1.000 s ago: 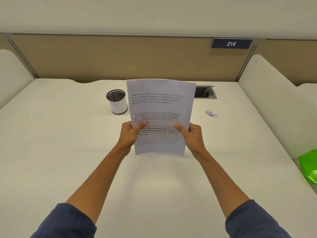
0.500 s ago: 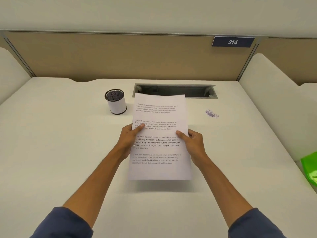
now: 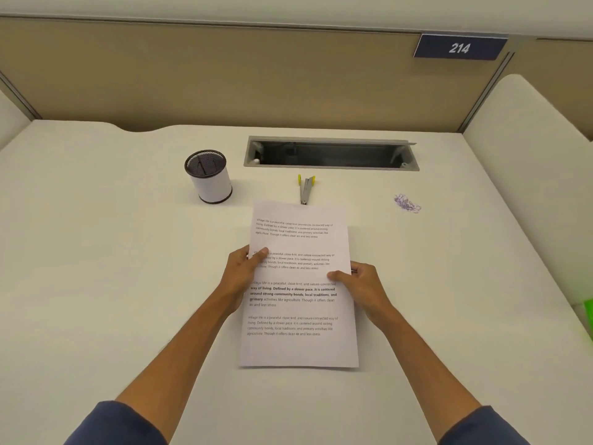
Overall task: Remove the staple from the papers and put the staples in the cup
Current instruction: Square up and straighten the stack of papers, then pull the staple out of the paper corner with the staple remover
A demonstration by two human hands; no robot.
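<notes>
A stack of printed white papers (image 3: 298, 316) lies nearly flat, low over the white desk (image 3: 112, 284). My left hand (image 3: 239, 274) grips its left edge, thumb on top. My right hand (image 3: 362, 287) grips its right edge the same way. No staple is visible on the papers. A white cup with a black mesh rim (image 3: 210, 176) stands upright to the upper left of the papers. A metal staple remover with yellow tips (image 3: 306, 187) lies just beyond the papers' top edge, partly under it.
A grey cable slot (image 3: 330, 154) is sunk into the desk behind the staple remover. A small purple tangle of clips (image 3: 407, 203) lies to the right. A tan partition with a "214" plate (image 3: 460, 48) closes the back. Something green (image 3: 588, 316) shows at the right edge.
Both hands have lowered the papers from upright to nearly flat over the desk and toward me. This has uncovered the cable slot and the staple remover.
</notes>
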